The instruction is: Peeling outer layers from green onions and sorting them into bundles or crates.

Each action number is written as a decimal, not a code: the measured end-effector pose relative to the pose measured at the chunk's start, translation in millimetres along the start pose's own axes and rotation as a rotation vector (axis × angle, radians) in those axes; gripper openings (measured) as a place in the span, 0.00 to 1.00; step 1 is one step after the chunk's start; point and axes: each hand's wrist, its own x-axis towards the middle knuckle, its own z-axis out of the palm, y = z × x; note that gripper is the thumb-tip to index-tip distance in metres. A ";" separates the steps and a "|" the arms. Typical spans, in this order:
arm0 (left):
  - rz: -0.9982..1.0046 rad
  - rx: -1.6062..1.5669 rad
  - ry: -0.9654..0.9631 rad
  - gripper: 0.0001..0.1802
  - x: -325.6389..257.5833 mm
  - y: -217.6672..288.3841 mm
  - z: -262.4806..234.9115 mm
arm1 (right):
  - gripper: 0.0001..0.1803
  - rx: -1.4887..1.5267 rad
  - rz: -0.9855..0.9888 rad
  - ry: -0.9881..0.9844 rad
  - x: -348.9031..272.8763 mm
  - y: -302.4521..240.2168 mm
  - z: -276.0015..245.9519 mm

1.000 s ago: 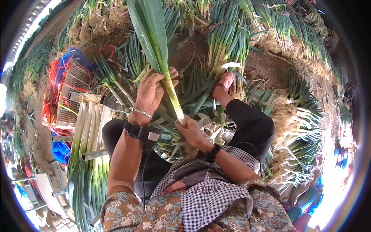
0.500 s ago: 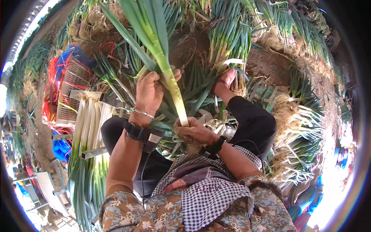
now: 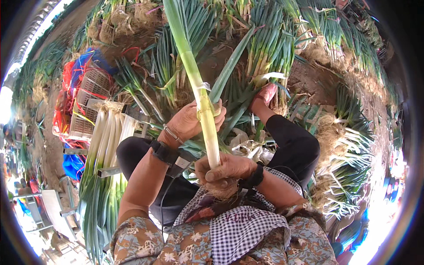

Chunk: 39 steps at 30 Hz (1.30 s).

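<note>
A long green onion (image 3: 206, 119) slants up in front of me, its white base toward my lap and its green top leaning away to the left. My right hand (image 3: 227, 170) is wrapped round the white base, just above the brown roots (image 3: 221, 189). Behind the stalk's middle, my left hand (image 3: 194, 120) is closed, its fingers curled at an outer leaf (image 3: 232, 66) that stands off to the right, apart from the stalk. A whitish torn bit of skin shows on the stalk above that hand. The left fingertips are partly hidden by the stalk.
Trimmed green onions (image 3: 99, 154) lie on a metal rack at my left, near a plastic crate (image 3: 90, 95) with red and blue netting. A rooted pile (image 3: 342, 154) lies to the right. Bundles (image 3: 271, 48) stand ahead by my foot (image 3: 266, 95). Peeled scraps (image 3: 251, 148) lie between my legs.
A leaf that lay to the stalk's left now juts out to its right by my left hand. That hand has moved down and right. The stalk stands more upright, its roots now showing below my right hand.
</note>
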 end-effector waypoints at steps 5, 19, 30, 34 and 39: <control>-0.259 0.287 0.027 0.28 -23.3 11.4 -17.7 | 0.19 0.047 -0.003 -0.041 7.4 -8.7 10.9; 0.706 1.179 0.801 0.17 -16.4 36.8 26.5 | 0.07 -0.566 -0.318 0.773 57.8 29.1 -23.6; 0.778 1.047 0.855 0.12 -16.6 37.5 5.8 | 0.07 -0.826 -0.423 1.033 69.9 26.7 -42.1; 1.237 1.795 0.877 0.12 -19.7 45.5 21.8 | 0.08 -0.666 -0.388 0.936 66.1 16.8 -30.4; 1.012 1.464 0.575 0.11 -25.3 45.2 21.7 | 0.07 -0.565 -0.361 0.776 58.8 7.9 -35.9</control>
